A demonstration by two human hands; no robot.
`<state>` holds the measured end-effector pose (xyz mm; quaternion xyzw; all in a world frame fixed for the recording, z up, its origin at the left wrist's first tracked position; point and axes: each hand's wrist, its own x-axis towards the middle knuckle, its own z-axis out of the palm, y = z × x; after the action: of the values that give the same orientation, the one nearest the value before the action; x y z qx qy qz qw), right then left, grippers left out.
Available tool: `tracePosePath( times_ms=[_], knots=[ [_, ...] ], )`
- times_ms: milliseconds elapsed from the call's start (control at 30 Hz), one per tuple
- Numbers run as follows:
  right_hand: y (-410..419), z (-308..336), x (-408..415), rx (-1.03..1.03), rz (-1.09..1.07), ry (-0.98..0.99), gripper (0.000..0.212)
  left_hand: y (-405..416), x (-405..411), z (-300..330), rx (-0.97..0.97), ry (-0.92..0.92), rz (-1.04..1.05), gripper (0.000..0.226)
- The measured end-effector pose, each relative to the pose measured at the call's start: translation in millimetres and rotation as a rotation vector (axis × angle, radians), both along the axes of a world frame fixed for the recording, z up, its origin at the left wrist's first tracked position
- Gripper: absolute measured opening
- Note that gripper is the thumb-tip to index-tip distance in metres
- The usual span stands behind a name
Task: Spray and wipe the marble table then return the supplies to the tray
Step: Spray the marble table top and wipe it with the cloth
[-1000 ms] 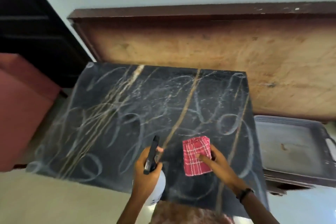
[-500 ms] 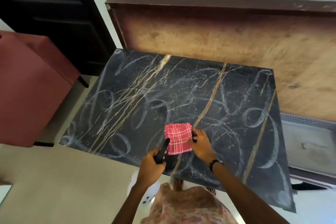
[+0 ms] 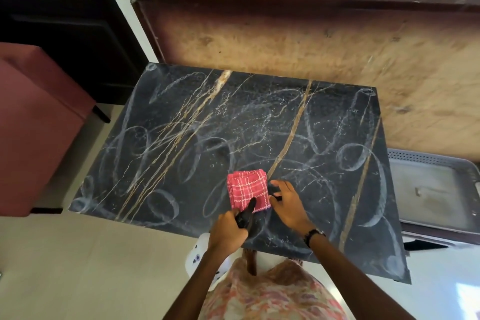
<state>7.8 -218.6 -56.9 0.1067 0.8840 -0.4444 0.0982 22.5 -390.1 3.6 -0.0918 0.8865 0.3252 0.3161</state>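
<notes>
A black marble table (image 3: 181, 143) with gold veins and white chalky swirls fills the middle. A folded red checked cloth (image 3: 246, 191) lies flat near its front edge. My left hand (image 3: 227, 231) grips the black trigger head of a spray bottle (image 3: 246, 215), whose white body (image 3: 197, 257) hangs below the table edge; the nozzle overlaps the cloth's near corner. My right hand (image 3: 288, 202) hovers just right of the cloth with relaxed, spread fingers, holding nothing. A grey tray (image 3: 431, 189) stands to the right of the table.
A large wooden board (image 3: 311, 41) leans against the wall behind the table. A red upholstered seat (image 3: 33, 125) stands at the left, with a dark door behind it. Pale floor lies in front.
My right hand has come off the cloth and now sits beside it with fingers spread. The camera view has shifted left, so the table and cloth appear further right and larger.
</notes>
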Motion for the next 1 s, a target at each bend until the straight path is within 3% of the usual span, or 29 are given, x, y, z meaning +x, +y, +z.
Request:
tracePosePath(
  times_ms=[567, 1000],
  knots=[
    [-2, -1, 8, -0.022, -0.041, 0.001, 0.041, -19, -17, -3, -0.009, 0.068, 0.073, 0.021],
    [-8, 0, 7, 0.009, -0.062, 0.016, 0.043, 2, -19, 4, -0.081, 0.087, -0.177, 0.020]
  ],
)
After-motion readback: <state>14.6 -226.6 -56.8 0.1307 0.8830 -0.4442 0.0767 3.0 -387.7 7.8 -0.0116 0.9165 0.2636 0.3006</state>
